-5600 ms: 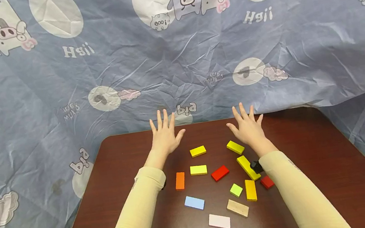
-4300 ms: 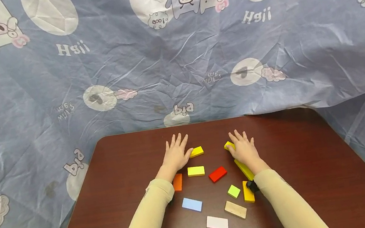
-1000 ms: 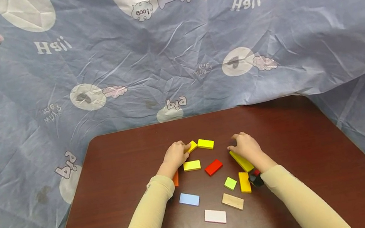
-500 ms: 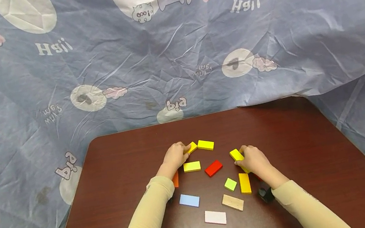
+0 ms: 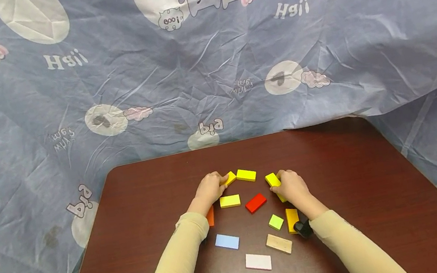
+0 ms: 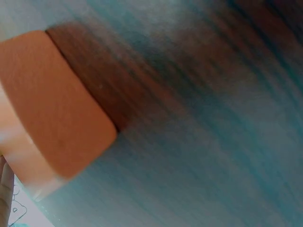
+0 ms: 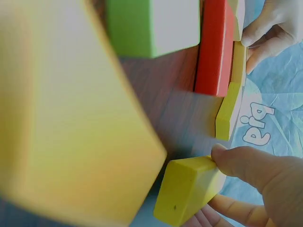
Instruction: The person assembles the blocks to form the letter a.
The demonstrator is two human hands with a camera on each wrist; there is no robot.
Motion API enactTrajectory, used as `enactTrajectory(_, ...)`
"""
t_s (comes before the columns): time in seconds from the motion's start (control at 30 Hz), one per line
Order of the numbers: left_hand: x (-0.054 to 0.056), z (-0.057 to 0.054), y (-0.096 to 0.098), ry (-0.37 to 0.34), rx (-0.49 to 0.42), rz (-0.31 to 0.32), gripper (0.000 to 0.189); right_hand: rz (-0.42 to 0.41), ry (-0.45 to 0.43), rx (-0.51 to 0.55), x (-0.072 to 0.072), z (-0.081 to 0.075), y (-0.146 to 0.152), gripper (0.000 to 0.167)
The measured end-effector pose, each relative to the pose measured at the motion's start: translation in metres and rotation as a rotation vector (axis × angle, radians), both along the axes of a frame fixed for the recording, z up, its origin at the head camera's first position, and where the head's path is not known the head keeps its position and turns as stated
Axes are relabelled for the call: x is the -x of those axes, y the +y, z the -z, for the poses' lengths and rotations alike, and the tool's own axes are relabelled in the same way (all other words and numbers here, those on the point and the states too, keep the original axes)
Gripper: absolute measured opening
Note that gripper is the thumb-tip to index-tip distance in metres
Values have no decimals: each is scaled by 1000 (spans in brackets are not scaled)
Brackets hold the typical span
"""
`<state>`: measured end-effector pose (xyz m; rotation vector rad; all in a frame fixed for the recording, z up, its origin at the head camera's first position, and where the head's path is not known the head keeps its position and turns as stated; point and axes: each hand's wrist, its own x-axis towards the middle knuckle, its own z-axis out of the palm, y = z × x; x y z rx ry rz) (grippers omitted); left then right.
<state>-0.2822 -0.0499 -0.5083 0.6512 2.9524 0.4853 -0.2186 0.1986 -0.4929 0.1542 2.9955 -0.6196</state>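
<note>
In the head view my left hand pinches a yellow wooden block lying on the table. A second yellow block lies end to end with it, at a slight angle. My right hand grips a longer yellow block between thumb and fingers; the hand covers part of it. In the right wrist view my right hand holds that block by its sides, and my left hand shows at the upper right. The left wrist view shows an orange block close up.
Nearer me on the brown table lie a pale yellow block, a red block, a green square, an amber block, a blue block, a plain wood block and a pink-white block. A printed cloth hangs behind.
The second yellow block has come left beside the left hand's block. My right hand then took hold of the long yellow block and shifted it left and away from me. The left hand stays put.
</note>
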Motion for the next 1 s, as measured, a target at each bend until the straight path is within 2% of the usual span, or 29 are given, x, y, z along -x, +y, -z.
enactTrajectory(0.3, -2, -2, 0, 11, 3, 14, 40, 27, -5, 21, 7, 6, -13, 51)
enactTrajectory(0.77, 0, 1, -2, 33, -9, 41, 40, 39, 27, 49, 5, 8, -29, 48)
enactTrajectory(1.0, 2, 2, 0, 25, 12, 25, 39, 43, 48, 60, 5, 8, -32, 44)
